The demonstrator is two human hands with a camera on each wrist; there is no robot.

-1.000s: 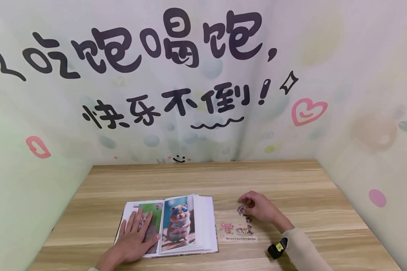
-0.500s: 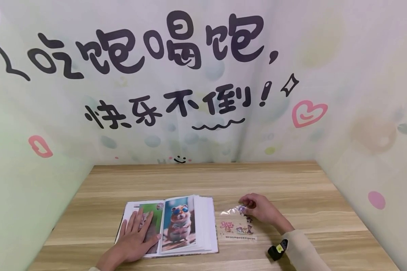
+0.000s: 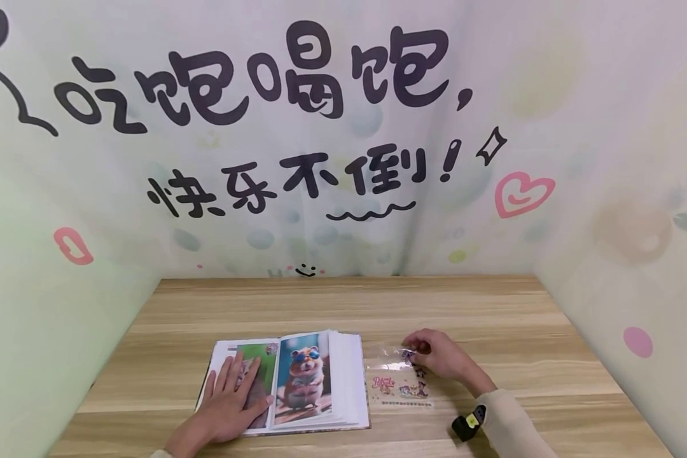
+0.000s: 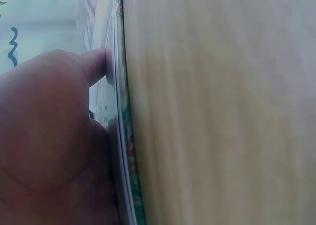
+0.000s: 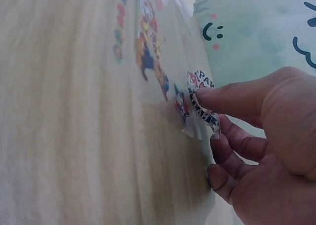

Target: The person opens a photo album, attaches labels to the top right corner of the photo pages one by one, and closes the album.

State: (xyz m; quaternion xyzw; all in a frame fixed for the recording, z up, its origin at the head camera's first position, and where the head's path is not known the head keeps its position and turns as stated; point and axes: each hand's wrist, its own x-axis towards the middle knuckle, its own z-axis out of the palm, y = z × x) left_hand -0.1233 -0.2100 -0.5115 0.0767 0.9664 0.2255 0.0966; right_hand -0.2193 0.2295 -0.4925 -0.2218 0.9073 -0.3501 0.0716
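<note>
An open photo album [image 3: 359,381] lies on the table, a photo of a hamster in sunglasses [image 3: 303,381] on its right-hand page. My left hand [image 3: 229,397] rests spread over the left-hand page, covering much of a green-backed photo [image 3: 254,351] with a small round sticker in its top corner. To the right of the album is a clear sticker sheet [image 3: 385,383] printed with cartoon pups. Its far right corner is pinched by my right hand [image 3: 442,357]. In the right wrist view the thumb presses on a round lettered sticker [image 5: 207,117] at that bent-up corner.
A wood-grain table [image 3: 481,305] carries everything, with printed curtain walls [image 3: 366,248] behind and at both sides. A black wrist device [image 3: 466,425] is by the right sleeve [image 3: 512,423]. The album's patterned cover edge [image 4: 131,151] borders the bare wood.
Bright glare has appeared across the far part of the sticker sheet, which now bends where my right hand pinches it. My left hand keeps its place on the album.
</note>
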